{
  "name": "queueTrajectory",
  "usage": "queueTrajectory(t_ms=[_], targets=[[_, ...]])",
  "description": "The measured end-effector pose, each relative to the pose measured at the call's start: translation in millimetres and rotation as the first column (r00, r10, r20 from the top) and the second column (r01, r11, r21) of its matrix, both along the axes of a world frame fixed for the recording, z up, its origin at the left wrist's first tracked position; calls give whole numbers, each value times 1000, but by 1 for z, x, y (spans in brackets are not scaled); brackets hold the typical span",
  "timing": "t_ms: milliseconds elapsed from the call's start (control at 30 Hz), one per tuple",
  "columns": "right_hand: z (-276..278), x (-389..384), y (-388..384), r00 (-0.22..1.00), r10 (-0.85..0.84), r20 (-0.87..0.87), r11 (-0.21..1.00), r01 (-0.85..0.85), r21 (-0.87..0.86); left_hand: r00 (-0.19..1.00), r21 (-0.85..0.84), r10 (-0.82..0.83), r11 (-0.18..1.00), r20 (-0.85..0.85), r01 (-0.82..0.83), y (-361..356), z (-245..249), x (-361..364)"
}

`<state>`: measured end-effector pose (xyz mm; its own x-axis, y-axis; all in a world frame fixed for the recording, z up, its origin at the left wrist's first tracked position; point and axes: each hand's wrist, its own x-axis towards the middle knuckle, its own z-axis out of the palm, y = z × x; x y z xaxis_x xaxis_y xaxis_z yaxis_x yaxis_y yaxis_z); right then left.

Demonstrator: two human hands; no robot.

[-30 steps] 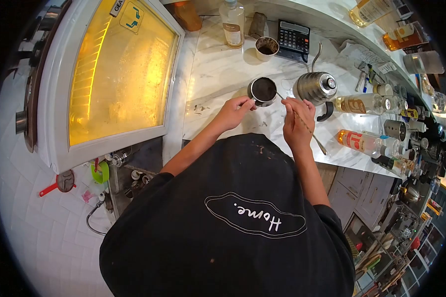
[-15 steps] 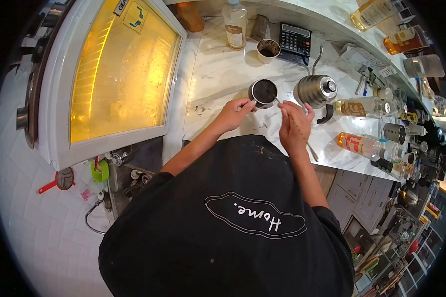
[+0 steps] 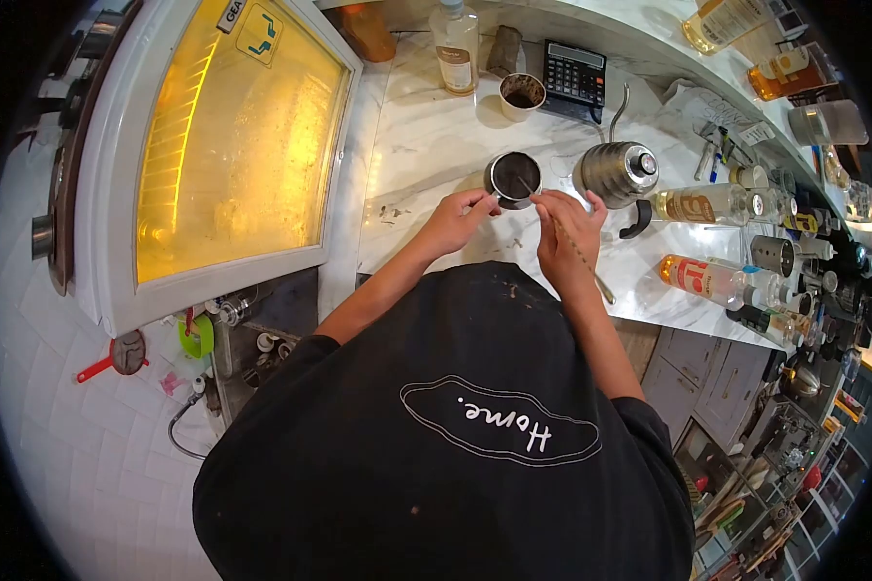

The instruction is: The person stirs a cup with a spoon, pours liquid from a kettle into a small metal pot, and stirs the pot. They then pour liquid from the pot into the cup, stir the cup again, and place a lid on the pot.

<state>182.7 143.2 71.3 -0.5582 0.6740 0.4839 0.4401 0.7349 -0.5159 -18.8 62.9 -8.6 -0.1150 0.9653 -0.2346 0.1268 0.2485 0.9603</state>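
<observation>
A metal cup (image 3: 513,178) with dark contents stands on the marble counter (image 3: 426,126). My left hand (image 3: 457,219) pinches the near left side of the cup, at its handle. In my right hand (image 3: 569,232) is a long thin twisted spoon (image 3: 583,259), held between the fingertips. One end of the spoon reaches into the cup, and the other sticks out below the hand. A steel gooseneck kettle (image 3: 618,171) stands just right of the cup. Behind the cup is a paper cup (image 3: 521,95) with dark residue inside.
A black calculator (image 3: 574,81) and a labelled bottle (image 3: 455,50) stand at the back. Several bottles, one with a red label (image 3: 693,277), line the right side. An appliance with a yellow-lit glass door (image 3: 242,145) is at the left. A red-handled strainer (image 3: 126,352) lies lower left.
My right hand has moved slightly left, and the spoon's end is now farther inside the cup. My left hand keeps its hold.
</observation>
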Motion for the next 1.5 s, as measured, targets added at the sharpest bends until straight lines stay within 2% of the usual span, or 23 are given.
queueTrajectory(t_ms=[200, 333, 567, 733, 967, 1100, 1267, 1500], targets=[[4, 7, 5, 997, -72, -10, 997, 71, -23, 1000, 19, -4, 1000, -17, 4, -1, 5, -1], [3, 5, -6, 1000, 27, 11, 1000, -27, -2, 1000, 7, -7, 1000, -12, 7, -1, 2, -1], [4, 10, 3, 998, -58, 8, 998, 58, -18, 1000, 10, -6, 1000, -19, 7, -1, 1, -1], [7, 4, -8, 999, 43, 6, 999, -43, -25, 1000, -11, -1, 1000, 5, 1, -1, 3, -1], [-1, 12, 0, 998, -56, -12, 998, 56, -7, 1000, -21, 2, 1000, -14, -3, -1, 5, 0], [4, 7, -8, 999, 40, 20, 999, -40, -21, 1000, -5, -7, 1000, -13, 7, 0, 3, -1], [4, 3, 0, 999, -53, -1, 997, 52, -54, 1000, -8, 7, 1000, -1, -7, -1, 2, 0], [2, 8, -10, 1000, 21, -16, 999, -22, -27, 1000, -16, -9, 1000, -20, 8, 1, 4, -1]])
